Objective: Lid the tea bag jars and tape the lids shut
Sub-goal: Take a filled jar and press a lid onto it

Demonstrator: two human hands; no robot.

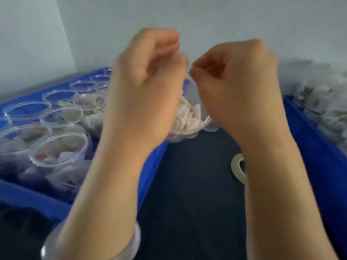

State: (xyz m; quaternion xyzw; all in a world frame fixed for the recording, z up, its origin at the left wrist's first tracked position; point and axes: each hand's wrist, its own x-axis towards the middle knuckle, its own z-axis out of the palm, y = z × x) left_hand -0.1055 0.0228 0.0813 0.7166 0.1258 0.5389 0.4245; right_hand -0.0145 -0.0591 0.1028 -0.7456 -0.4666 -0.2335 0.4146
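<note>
Your left hand (148, 77) and right hand (238, 81) pinch what seems a limp, sticky tape strip (189, 70); grip only its ends, above the light, thin-walled jar (185, 132) at twelve o'clock.

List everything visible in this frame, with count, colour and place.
left crate: one, blue, left.
open jars: about ten, clear, in left crate; some hold tea bags.
centre jar: one, clear, tea bags inside, behind the hands.
tape roll: one, pale, on dark surface by right forearm.
right crate: one, blue, right edge.
tea bag heap: one, whitish, blurred, in right crate.
bangle: one, translucent, left wrist.
tape strip: apparently one, clear, between the fingertips.
left hand, right hand: raised, pinching the strip.
</note>
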